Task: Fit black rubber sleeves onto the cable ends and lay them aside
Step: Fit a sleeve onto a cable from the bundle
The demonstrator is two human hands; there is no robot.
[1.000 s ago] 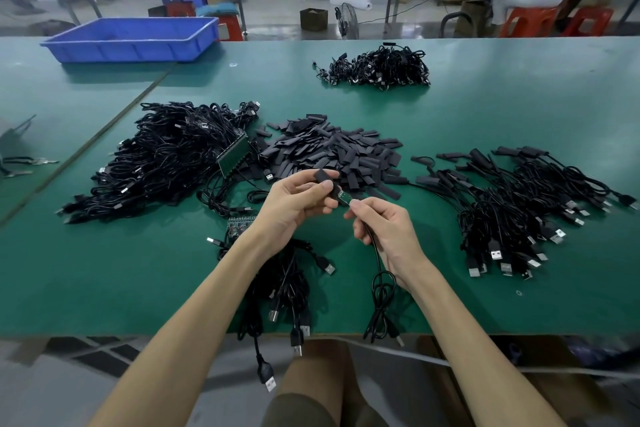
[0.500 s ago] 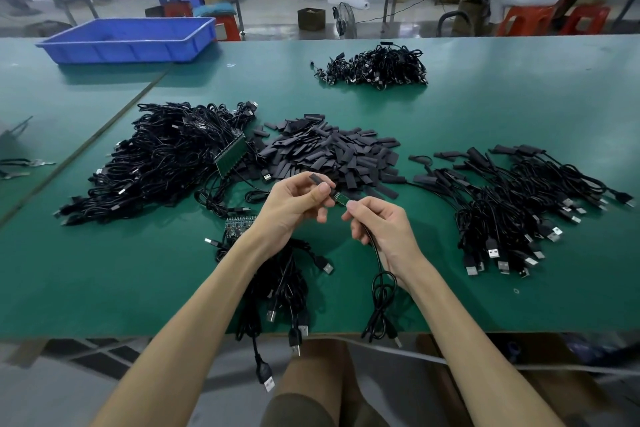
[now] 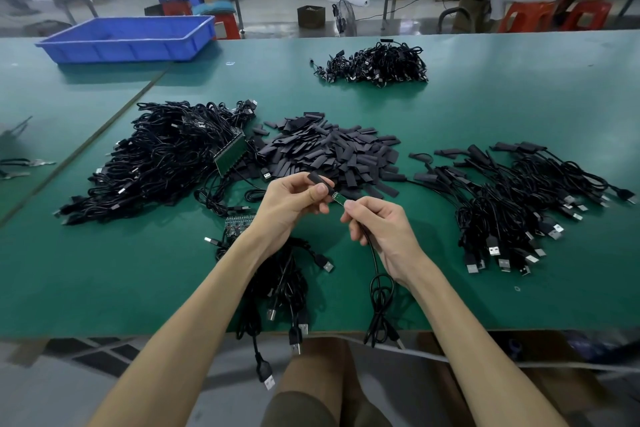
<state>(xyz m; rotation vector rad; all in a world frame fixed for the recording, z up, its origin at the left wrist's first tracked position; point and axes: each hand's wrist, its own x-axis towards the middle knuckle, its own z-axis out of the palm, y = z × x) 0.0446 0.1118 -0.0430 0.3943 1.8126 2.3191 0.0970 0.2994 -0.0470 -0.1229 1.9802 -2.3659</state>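
Pinches the sleeve (image 3: 317,179) with the left fingertips (image 3: 320,190), thumb on top, rest of the left hand (image 3: 291,208) curled beneath. Pinches the cable (image 3: 375,263) with the right fingertips (image 3: 350,206) just behind its green board (image 3: 340,199), right hand (image 3: 384,232) closed round the lead below. Holds both just above the table (image 3: 485,107), in front of the sleeve pile (image 3: 332,152).

Sets the sleeve mouth against the board's tip, against what seems a slight gap half a second back; leaves most of the board bare. Suggests threading only just begun: still to push the sleeve fully over, then lay the cable with the done bunch (image 3: 519,204) at right.

Otherwise matches the earlier frame: same grips, same loop hanging over the table edge, bare cables (image 3: 162,159) at left untouched.
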